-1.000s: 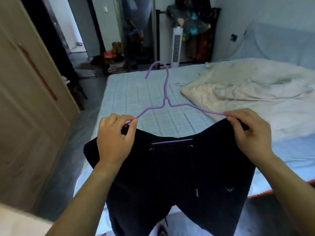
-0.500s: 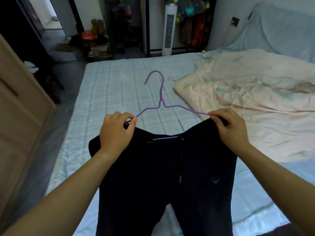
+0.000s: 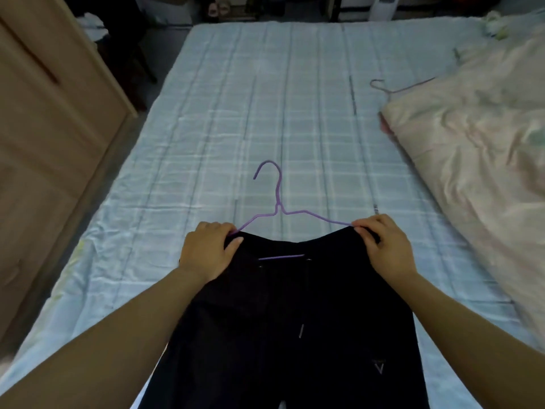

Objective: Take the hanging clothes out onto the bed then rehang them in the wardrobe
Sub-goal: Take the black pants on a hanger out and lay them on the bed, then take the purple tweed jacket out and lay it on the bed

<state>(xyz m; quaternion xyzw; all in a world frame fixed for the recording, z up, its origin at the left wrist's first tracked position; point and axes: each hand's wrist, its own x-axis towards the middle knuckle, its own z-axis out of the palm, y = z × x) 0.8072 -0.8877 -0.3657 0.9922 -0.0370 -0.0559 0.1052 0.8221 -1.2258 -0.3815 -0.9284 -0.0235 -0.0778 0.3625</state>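
A pair of black trousers (image 3: pixel 295 320) hangs on a purple wire hanger (image 3: pixel 277 202) whose hook points away from me over the bed (image 3: pixel 236 113). My left hand (image 3: pixel 206 252) pinches the waistband and the hanger's left end. At the hanger's right end my right hand (image 3: pixel 383 246) pinches the waistband too. The hanger's lower bar shows through the waist opening. The trouser legs run down out of view toward me.
A pale crumpled quilt (image 3: pixel 472 143) fills the bed's right side. A second wire hanger (image 3: pixel 383 87) pokes out from its edge. The wooden wardrobe (image 3: pixel 44 128) stands on the left with a strip of floor beside the bed. Shoes and a white fan stand beyond the bed's far end.
My view has tilted down and closer to the bed. Both hands have lowered the trousers and hanger toward the mattress, keeping the same hold.
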